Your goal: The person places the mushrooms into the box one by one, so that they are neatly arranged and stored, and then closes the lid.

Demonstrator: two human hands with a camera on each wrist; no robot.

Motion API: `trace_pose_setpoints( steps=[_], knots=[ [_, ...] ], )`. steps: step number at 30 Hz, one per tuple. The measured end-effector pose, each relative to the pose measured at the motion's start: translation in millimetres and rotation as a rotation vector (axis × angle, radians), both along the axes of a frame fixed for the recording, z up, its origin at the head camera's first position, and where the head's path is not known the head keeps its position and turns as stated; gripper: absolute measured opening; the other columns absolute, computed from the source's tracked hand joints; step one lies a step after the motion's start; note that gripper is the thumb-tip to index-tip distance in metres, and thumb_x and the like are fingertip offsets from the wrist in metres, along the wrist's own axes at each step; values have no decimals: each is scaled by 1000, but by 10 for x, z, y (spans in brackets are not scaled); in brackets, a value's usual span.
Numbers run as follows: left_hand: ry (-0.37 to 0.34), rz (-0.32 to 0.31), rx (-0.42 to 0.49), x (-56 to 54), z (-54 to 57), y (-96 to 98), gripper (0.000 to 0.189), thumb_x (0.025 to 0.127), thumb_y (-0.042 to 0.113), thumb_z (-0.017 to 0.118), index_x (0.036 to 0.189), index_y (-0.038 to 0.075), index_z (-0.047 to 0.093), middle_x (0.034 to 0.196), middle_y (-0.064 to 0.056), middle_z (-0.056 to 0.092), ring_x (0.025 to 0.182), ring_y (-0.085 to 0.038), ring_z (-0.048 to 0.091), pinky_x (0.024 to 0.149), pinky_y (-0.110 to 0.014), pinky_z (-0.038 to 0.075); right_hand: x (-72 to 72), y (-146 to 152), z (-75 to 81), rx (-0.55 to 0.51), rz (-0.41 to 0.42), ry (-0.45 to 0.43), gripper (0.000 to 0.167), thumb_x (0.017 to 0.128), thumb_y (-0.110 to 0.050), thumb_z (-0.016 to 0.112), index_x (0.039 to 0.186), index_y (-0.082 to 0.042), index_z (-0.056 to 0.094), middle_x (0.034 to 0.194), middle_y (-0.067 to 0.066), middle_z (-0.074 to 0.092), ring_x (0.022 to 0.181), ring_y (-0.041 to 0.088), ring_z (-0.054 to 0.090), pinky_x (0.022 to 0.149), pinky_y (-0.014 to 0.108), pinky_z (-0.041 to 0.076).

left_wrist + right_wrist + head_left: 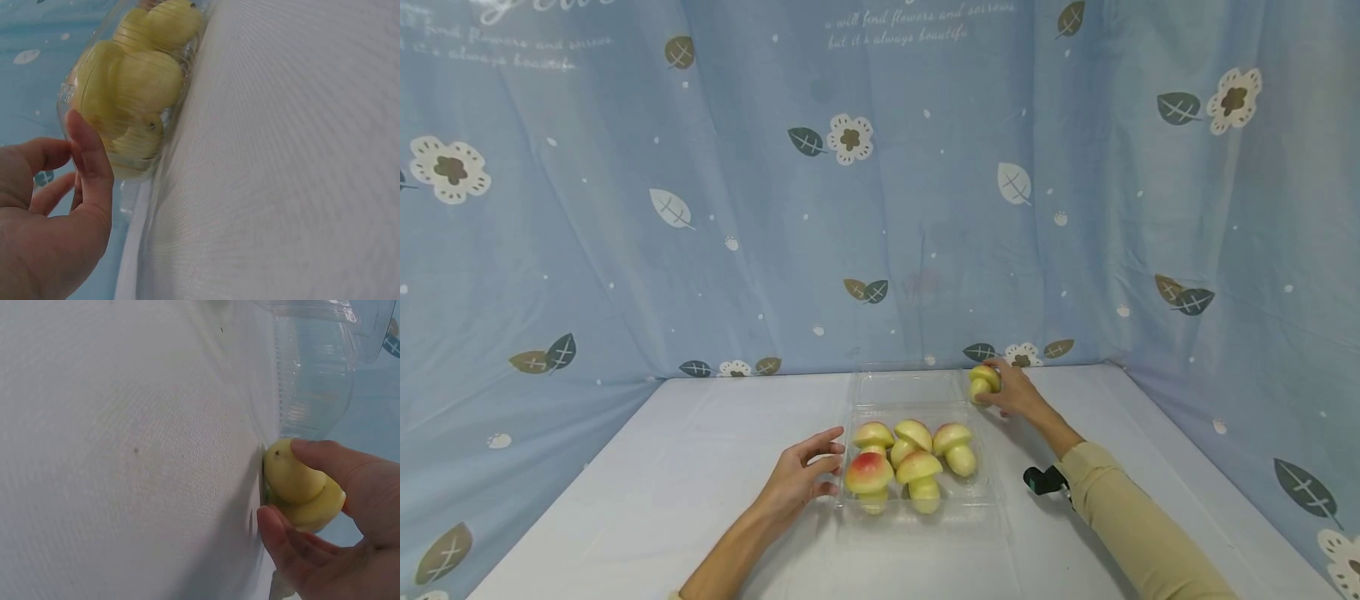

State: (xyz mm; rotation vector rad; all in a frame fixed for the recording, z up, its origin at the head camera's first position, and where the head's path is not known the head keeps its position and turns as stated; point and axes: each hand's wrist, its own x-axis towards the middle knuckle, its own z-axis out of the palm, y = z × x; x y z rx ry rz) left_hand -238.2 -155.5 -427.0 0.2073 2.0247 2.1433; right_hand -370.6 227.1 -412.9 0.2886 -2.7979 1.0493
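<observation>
In the head view, my right hand (1018, 393) holds a yellow mushroom-shaped piece (979, 385) at the back of the table, right of the clear container's raised lid. The right wrist view shows thumb and fingers pinching this mushroom (294, 475), its rounded stem towards the camera. My left hand (801, 475) is at the left side of the clear plastic clamshell container (917, 503), fingers fairly straight and fingertips at its wall. Several similar mushrooms (913, 467) lie inside, some with red-tinged caps. Through the wall, the left wrist view shows pale yellow mushrooms (147, 81).
The hinged lid (910, 388) stands open behind the container. A white cloth (700, 467) covers the table. Blue patterned curtains (737, 167) enclose the back and sides. Beside the right sleeve is a small black item (1043, 480).
</observation>
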Motion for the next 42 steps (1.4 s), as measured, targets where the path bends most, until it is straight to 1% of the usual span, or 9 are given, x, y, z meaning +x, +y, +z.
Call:
trace_pose_setpoints(
  steps=[5, 11, 18, 24, 32, 42],
  knots=[
    [4, 1, 5, -5, 0, 0, 57, 93, 10, 64, 146, 6, 44, 117, -8, 52, 84, -14, 55, 61, -22, 55, -8, 0, -1, -2, 4, 7, 72, 85, -17, 77, 144, -1, 38, 123, 32, 48, 96, 39, 59, 54, 32, 57],
    [0, 5, 3, -7, -7, 0, 57, 93, 9, 64, 147, 5, 44, 117, -9, 52, 84, -14, 55, 62, -22, 55, -14, 9, -25, -37, 2, -1, 72, 85, -15, 77, 143, -1, 37, 122, 31, 49, 92, 36, 61, 56, 32, 58],
    [-1, 15, -1, -5, -9, 6, 55, 93, 9, 64, 146, 7, 46, 118, -9, 53, 84, -14, 56, 61, -22, 55, -21, 14, -25, -51, 2, -6, 72, 85, -16, 77, 143, -2, 37, 125, 31, 48, 93, 36, 62, 56, 32, 58],
    [4, 15, -4, -8, -14, 3, 56, 93, 10, 65, 146, 6, 46, 118, -10, 53, 84, -14, 56, 61, -22, 55, -20, 29, -22, -57, 1, -19, 71, 84, -17, 78, 142, -3, 38, 128, 31, 48, 93, 35, 62, 58, 32, 58],
    [9, 8, -2, -26, -29, -5, 57, 93, 11, 65, 146, 5, 44, 116, -7, 53, 83, -13, 57, 61, -22, 56, -28, 38, -30, -43, 2, -25, 71, 83, -16, 79, 141, -5, 39, 124, 30, 51, 88, 31, 61, 56, 32, 57],
    [-1, 15, 0, -7, -8, 8, 57, 93, 10, 65, 146, 6, 45, 116, -8, 53, 84, -14, 56, 61, -22, 55, -9, 59, -31, -38, 5, -4, 73, 81, -13, 79, 141, -3, 39, 122, 30, 51, 88, 32, 62, 54, 29, 57]
  ],
)
